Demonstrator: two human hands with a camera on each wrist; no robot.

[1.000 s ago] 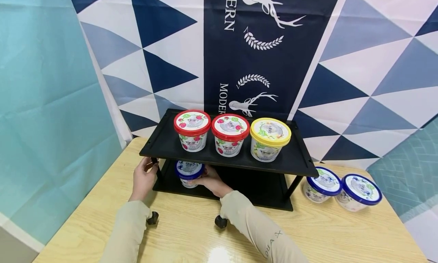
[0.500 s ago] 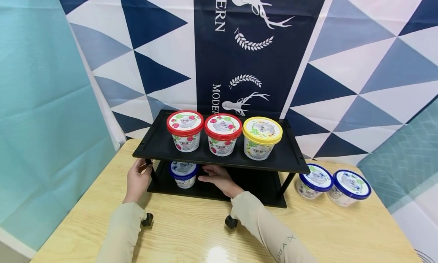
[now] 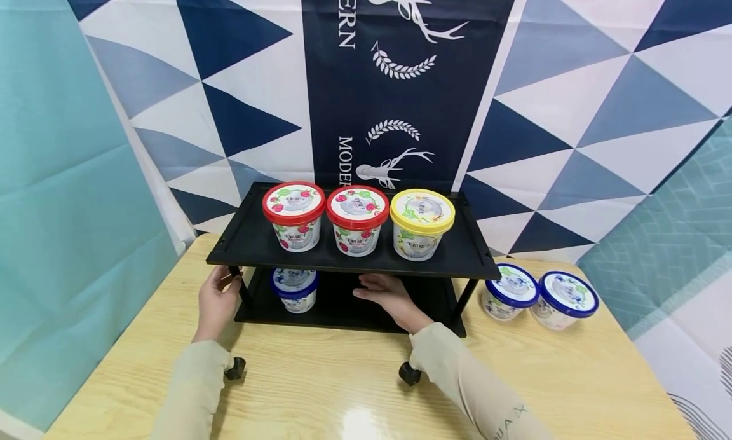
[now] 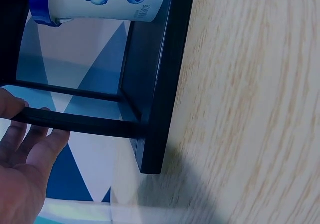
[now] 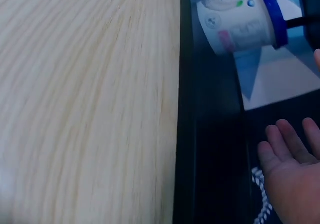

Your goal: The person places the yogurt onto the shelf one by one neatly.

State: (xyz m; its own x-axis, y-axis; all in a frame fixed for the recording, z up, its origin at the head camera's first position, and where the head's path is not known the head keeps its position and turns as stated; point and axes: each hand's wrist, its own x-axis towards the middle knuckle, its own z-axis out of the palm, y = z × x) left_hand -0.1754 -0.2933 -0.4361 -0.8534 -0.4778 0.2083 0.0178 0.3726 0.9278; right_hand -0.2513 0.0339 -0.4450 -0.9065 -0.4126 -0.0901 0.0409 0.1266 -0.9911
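A white tub with a blue lid and blueberry print point(image 3: 294, 292) stands upright at the left of the lower tier of a black two-tier shelf point(image 3: 343, 316). My left hand point(image 3: 216, 305) pinches the shelf's front left post point(image 4: 82, 123), thumb on one side and fingers on the other. To the right of that tub is my right hand point(image 3: 391, 299), under the upper tier, apart from the tub and holding nothing. Its fingers point(image 5: 290, 139) are spread and mostly straight. Along the upper tier stand two red-lidded tubs point(image 3: 294, 217) point(image 3: 357, 220) and a yellow-lidded tub point(image 3: 422, 224).
Two more blue-lidded tubs point(image 3: 511, 292) point(image 3: 564, 300) stand on the wooden table point(image 3: 320, 376), right of the shelf. A patterned cloth point(image 3: 251, 77) hangs behind. The upper tier sits low over my right hand.
My right hand has let go of the blue-lidded tub and drawn away to the right. My left hand stays at the post. The head view has shifted rightward.
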